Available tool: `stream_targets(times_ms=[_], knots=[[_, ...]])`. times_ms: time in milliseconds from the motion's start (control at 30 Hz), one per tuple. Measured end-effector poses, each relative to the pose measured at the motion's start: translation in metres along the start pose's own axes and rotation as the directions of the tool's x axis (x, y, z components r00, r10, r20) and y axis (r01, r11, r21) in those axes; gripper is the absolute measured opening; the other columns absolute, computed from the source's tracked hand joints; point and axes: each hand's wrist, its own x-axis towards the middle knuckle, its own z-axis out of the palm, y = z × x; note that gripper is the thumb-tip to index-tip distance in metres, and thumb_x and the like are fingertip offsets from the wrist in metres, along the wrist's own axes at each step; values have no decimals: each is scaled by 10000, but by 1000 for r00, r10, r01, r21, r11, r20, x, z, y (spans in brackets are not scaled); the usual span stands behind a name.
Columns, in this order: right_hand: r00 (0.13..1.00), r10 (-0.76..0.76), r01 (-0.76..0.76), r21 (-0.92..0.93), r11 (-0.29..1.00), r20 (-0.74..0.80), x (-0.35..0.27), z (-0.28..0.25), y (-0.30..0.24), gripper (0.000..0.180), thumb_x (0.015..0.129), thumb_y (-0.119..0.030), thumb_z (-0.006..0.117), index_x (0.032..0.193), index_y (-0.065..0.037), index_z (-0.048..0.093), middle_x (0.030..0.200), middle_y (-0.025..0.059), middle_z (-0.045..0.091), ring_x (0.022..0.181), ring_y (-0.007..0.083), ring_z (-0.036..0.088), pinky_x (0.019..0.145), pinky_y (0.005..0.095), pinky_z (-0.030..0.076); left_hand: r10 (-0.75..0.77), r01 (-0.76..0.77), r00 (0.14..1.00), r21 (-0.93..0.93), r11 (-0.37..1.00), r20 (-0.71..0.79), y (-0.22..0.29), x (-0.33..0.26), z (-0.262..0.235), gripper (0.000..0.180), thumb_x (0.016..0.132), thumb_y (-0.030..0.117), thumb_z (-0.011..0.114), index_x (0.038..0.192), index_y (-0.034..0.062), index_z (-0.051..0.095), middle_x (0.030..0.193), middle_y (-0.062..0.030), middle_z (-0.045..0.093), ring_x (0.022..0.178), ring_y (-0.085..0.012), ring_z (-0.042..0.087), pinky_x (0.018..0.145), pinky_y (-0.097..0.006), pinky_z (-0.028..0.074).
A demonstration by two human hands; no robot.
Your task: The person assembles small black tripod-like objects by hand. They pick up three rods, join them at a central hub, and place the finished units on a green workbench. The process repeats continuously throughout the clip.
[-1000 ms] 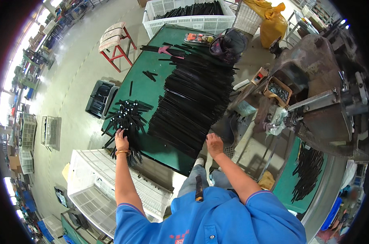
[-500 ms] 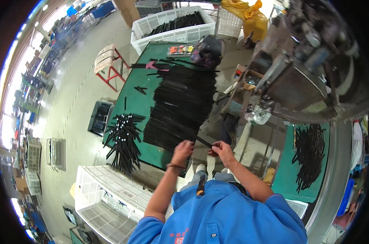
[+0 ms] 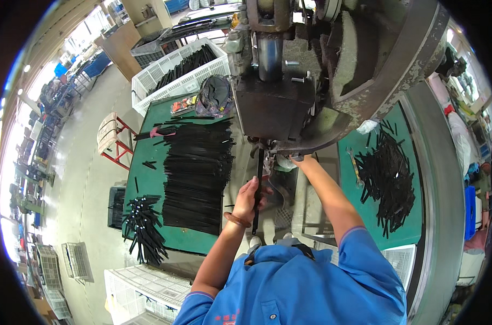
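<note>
A long thin black strip (image 3: 255, 221) stands lengthwise in front of me, its far end up at the underside of the press head (image 3: 275, 111). My left hand (image 3: 249, 196) is closed round the strip's middle. My right hand (image 3: 306, 162) reaches to the lower front of the press, beside a clear plastic bag (image 3: 286, 163); the machine hides its fingers. On the green table (image 3: 194, 238) to my left lies a wide layer of similar black strips (image 3: 197, 173), laid side by side.
A bundle of strips with light ends (image 3: 143, 227) sits at the left table's near corner. White crates (image 3: 143, 287) stand near left and far left. On the right-hand green table lie a loose black pile (image 3: 386, 184) and a wrench (image 3: 355, 165). A red-legged stool (image 3: 116, 138) stands left.
My view has turned right, toward the press. Both hands have moved from the table's near edge to the press, the left with a strip, the right up to the machine's front.
</note>
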Motion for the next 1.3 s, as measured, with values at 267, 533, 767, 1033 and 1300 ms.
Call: stream_targets(times_ms=[267,533,767,1033,1300], knots=[[991,-133,132,-8,991,-7,23,33,11,223,803,-163,597,1007,-71,601,1046,132,606,895,295,591,698,403,493,36,-29,998,119,992,-59,-5,17,12,265,966,261,467,1111,53,545,859,-83,665,555,-96,582,426,-200,390],[867,-263,361,171,917,-424,3,33,51,270,791,-90,596,1058,-53,578,1164,137,570,971,267,587,682,406,507,-23,26,999,91,995,-34,-3,25,19,256,965,261,466,1105,62,547,868,-81,666,543,-106,571,430,-204,408],[944,184,-292,953,80,273,-27,-74,-58,92,854,-94,609,924,-34,602,895,37,616,781,127,591,529,244,467,-89,89,994,-1,996,-55,-9,26,13,187,964,242,466,1010,73,532,870,-85,668,568,-111,572,446,-211,418],[923,169,-363,927,89,345,-22,-38,-95,107,871,-138,612,832,-39,606,713,20,603,602,91,571,489,222,440,-81,82,997,139,987,-9,-41,9,-12,202,939,241,522,1029,61,536,900,-75,646,597,-107,561,498,-229,444],[842,143,-532,844,59,521,-19,-40,-83,187,879,-201,579,744,-71,581,637,-16,538,506,68,442,468,218,345,-400,319,913,467,825,83,-42,-105,-75,214,917,202,543,958,-5,576,751,-51,638,521,-64,522,467,-192,422]])
